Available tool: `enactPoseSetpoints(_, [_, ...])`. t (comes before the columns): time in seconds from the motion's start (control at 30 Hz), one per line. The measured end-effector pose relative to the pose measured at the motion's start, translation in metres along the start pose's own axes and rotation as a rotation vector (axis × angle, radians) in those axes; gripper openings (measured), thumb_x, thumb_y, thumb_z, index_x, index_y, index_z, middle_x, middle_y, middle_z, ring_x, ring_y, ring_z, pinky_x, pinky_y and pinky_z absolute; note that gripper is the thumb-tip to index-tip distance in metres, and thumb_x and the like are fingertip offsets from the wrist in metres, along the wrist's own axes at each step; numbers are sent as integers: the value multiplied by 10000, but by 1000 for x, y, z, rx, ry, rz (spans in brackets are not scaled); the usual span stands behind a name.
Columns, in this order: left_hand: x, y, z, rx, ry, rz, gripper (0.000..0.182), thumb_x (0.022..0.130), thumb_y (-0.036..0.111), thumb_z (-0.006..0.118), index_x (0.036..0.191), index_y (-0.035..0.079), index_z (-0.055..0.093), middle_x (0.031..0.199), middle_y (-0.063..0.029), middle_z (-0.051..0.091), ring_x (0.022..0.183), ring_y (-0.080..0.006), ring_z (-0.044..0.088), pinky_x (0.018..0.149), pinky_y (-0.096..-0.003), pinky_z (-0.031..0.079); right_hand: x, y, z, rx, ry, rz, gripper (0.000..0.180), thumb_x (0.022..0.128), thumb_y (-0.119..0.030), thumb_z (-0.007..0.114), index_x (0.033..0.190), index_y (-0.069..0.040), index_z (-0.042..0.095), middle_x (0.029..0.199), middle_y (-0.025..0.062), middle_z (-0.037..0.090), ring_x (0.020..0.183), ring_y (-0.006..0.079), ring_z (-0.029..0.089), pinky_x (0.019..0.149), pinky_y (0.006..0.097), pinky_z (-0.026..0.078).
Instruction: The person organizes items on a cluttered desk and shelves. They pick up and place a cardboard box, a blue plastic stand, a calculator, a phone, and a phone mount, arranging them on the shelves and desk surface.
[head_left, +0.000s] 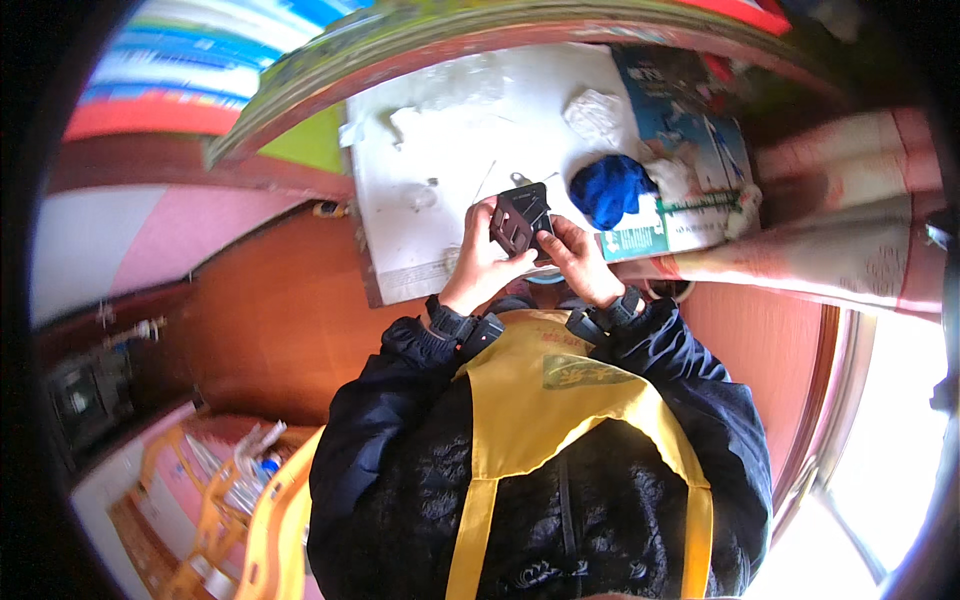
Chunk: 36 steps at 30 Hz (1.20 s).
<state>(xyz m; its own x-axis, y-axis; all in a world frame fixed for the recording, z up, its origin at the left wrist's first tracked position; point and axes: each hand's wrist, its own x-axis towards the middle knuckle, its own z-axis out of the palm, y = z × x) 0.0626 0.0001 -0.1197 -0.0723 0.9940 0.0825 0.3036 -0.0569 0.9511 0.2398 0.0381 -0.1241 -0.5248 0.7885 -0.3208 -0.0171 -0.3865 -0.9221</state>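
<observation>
Between both hands is a small dark, flat object (523, 214) with cutouts and a shiny black face; its exact kind is unclear. My left hand (478, 262) grips its left edge, with the thumb along the lower edge. Fingers of my right hand (583, 259) hold the lower right corner. The object is tilted above the near part of a white-covered tabletop (420, 232). Just past its upper edge shows a small metal tab with a hole (519, 178); whether it joins the object cannot be seen. To the right lies a crumpled dark-blue cloth (611, 189).
Crumpled white tissue (596, 116) lies farther back. A printed sheet (694, 217) bearing writing covers the table's right side. A shelf edge (465, 34) overhangs the back. Patterned fabric (825, 240) hangs at right; a yellow chair (277, 517) stands behind left.
</observation>
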Motion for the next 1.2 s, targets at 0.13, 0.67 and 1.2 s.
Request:
enactPoseSetpoints(0.13, [8, 26, 22, 167, -99, 228, 697, 656, 17, 789, 1232, 19, 398, 1268, -158, 438, 1156, -258, 488, 931, -360, 454, -33, 13, -13, 170, 122, -121, 222, 1017, -123, 491, 1195, -18, 573, 1106, 24, 642, 986, 98, 592, 859, 287, 526])
enactPoseSetpoints(0.67, [-74, 90, 132, -356, -795, -85, 839, 813, 113, 771, 1455, 23, 239, 1439, -186, 349, 1169, -227, 512, 941, -346, 486, -236, 71, -33, 870, 564, -291, 234, 992, -173, 488, 1134, -51, 628, 1053, 46, 662, 817, 103, 636, 634, 226, 511])
enactPoseSetpoints(1.2, [-246, 152, 267, -321, -1122, 256, 342, 1046, 213, 410, 1139, -49, 610, 1091, -100, 661, 1030, -151, 603, 943, -281, 453, -461, 143, 21, 943, 954, -669, 149, 936, -59, 504, 1016, -33, 627, 994, 28, 634, 907, 120, 634, 764, 298, 547])
